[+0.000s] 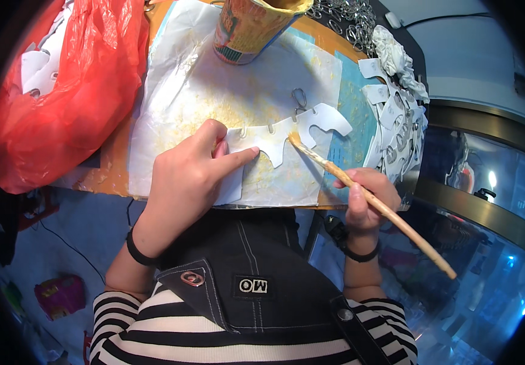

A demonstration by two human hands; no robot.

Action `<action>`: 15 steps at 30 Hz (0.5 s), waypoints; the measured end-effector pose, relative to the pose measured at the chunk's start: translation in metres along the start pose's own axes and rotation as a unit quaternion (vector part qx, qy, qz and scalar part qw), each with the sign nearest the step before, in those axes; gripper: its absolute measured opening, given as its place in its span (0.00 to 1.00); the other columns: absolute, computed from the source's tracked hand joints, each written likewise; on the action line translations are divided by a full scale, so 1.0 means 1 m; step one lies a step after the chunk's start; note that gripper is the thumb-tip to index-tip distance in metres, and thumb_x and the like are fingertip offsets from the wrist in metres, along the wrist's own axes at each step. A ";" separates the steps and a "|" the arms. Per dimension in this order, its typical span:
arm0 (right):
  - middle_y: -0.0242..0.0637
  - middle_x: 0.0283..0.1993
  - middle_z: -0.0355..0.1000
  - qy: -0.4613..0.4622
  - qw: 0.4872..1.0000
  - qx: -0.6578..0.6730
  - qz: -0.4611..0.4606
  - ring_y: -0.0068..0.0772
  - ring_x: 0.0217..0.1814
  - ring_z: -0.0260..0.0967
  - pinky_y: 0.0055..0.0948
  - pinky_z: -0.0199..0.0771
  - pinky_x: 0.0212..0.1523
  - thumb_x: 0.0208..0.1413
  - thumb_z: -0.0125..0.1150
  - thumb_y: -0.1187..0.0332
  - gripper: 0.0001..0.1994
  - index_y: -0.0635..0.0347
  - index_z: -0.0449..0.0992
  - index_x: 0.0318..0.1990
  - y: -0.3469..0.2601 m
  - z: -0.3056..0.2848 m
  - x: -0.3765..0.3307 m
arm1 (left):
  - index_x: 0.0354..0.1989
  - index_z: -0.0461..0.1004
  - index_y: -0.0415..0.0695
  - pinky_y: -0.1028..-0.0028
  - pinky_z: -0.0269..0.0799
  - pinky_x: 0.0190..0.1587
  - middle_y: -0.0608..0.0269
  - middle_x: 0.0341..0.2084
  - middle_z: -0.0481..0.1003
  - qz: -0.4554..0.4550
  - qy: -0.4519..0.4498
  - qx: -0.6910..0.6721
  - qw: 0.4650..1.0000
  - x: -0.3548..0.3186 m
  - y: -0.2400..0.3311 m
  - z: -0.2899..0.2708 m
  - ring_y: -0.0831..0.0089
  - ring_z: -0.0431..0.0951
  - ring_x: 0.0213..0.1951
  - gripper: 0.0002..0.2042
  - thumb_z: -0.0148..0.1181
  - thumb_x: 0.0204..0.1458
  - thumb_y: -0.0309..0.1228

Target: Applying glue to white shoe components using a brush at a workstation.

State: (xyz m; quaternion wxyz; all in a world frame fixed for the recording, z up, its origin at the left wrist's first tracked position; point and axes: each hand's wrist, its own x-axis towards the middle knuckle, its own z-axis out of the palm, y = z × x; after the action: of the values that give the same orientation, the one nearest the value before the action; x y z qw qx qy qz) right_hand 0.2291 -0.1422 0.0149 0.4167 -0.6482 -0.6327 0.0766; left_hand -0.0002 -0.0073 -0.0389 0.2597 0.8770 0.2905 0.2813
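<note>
A white cut-out strip (271,145) with a scalloped edge and small metal clips lies on the pale, yellow-smeared sheet (183,79). My left hand (189,161) holds the strip down at its left end, one digit stretched along it and the other fingers bent. The undersides of those fingers are hidden. In my right hand (369,198) is a wooden-handled brush (390,213), gripped partway along the handle. Its yellowish bristles touch the strip's surface near the middle. A metal ring or clip (299,97) stands at the strip's upper edge.
Beyond the strip stands a yellow-smeared tub (244,30). A red plastic bag (92,97) with white pieces inside sits at left. At right, white cut-outs (396,121) are heaped beside crumpled white material (393,52). Metal rings (353,21) lie piled at the far edge.
</note>
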 end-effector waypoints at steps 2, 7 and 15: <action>0.39 0.23 0.76 0.023 1.000 0.010 0.013 0.35 0.21 0.75 0.28 0.75 0.25 0.51 0.57 0.72 0.05 0.64 0.73 0.33 0.000 -0.005 0.000 | 0.39 0.84 0.58 0.71 0.70 0.25 0.63 0.28 0.70 -0.002 -0.003 0.001 1.000 0.000 0.000 0.000 0.69 0.74 0.24 0.18 0.57 0.49 0.17; 0.36 0.24 0.76 0.015 0.999 -0.020 -0.020 0.33 0.22 0.75 0.27 0.75 0.25 0.51 0.57 0.73 0.04 0.63 0.73 0.32 0.003 0.013 0.009 | 0.39 0.84 0.58 0.71 0.70 0.25 0.63 0.28 0.70 0.006 -0.004 0.012 1.000 0.001 0.003 -0.001 0.68 0.74 0.24 0.17 0.57 0.50 0.18; 0.37 0.22 0.74 0.029 0.999 -0.024 -0.011 0.34 0.22 0.73 0.28 0.74 0.25 0.52 0.57 0.72 0.04 0.64 0.73 0.31 0.007 0.003 0.001 | 0.39 0.84 0.58 0.71 0.70 0.25 0.62 0.28 0.70 0.019 0.004 0.026 0.999 0.001 0.004 -0.001 0.68 0.74 0.24 0.17 0.56 0.50 0.18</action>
State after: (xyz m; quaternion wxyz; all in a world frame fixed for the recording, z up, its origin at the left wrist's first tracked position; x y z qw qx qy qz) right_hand 0.2326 -0.1386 0.0085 0.4204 -0.6529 -0.6289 0.0380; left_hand 0.0011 -0.0093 -0.0358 0.2307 0.8876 0.2821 0.2816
